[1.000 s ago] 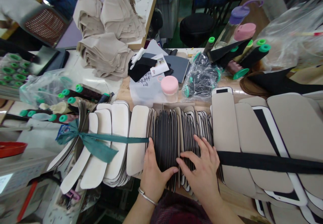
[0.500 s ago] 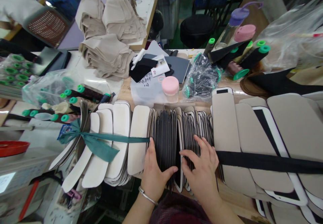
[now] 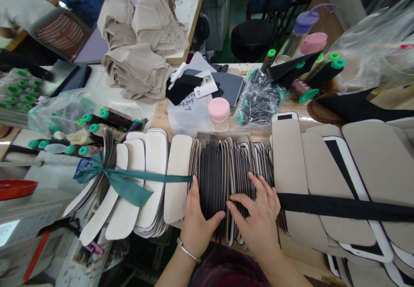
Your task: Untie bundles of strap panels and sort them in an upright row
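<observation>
A tightly packed row of thin dark-edged panels (image 3: 211, 170) stands on edge in front of me. My left hand (image 3: 199, 226) lies against the row's near left part, its index finger stretched along the side and thumb spread across the near edges. To the right, my right hand (image 3: 257, 211) has its thumb and index tips close together at a panel edge; the other fingers rest spread on beige-and-white-edged panels (image 3: 247, 162). The gripped edge is partly hidden by the fingertips. Left of the row, white rounded panels (image 3: 177, 162) lean over, with a green cloth strip (image 3: 155, 177) across them.
Large beige panels (image 3: 289, 149) with a black strap (image 3: 343, 207) lie at the right. Behind the row stand a pink-lidded jar (image 3: 219, 110) and plastic-wrapped thread spools (image 3: 258, 101). Beige fabric stacks (image 3: 137, 71) sit farther back. More thread cones (image 3: 110, 116) lie at left.
The gap beside the dark panels has closed, as the panel at my right fingertips has moved left against the others. My right thumb has shifted slightly left; my left hand is nearly still.
</observation>
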The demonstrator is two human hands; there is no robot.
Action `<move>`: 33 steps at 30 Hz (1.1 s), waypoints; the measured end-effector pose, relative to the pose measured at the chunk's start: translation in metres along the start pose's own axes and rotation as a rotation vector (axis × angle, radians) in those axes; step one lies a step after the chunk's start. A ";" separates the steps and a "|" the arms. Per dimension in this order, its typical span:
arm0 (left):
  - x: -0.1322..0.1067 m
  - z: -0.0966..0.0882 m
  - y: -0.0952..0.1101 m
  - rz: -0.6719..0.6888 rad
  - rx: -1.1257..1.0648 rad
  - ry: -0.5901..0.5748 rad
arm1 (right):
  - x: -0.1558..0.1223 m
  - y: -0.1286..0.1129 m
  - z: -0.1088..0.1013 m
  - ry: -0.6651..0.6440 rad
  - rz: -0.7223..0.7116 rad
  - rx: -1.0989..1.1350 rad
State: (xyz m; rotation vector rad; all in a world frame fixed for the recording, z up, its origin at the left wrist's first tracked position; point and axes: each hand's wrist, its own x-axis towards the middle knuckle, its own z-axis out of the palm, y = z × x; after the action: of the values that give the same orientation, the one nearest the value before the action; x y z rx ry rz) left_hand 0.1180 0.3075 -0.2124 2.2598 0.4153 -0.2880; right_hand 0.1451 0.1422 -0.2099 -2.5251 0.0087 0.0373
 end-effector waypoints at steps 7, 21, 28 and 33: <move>0.000 -0.002 -0.002 -0.023 -0.008 -0.008 | -0.003 -0.004 0.001 -0.006 -0.016 -0.013; -0.001 -0.003 -0.007 -0.005 -0.055 -0.010 | -0.003 -0.011 0.002 0.007 0.002 -0.041; -0.001 -0.006 -0.010 0.008 -0.086 -0.034 | -0.002 -0.014 0.003 -0.002 -0.029 -0.041; -0.001 -0.007 -0.014 0.040 -0.095 -0.056 | -0.001 -0.015 0.002 -0.012 -0.035 -0.038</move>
State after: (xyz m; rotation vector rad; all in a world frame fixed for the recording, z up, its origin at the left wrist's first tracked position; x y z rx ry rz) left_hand 0.1125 0.3216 -0.2173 2.1598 0.3472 -0.3039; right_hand 0.1442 0.1553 -0.2027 -2.5627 -0.0412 0.0385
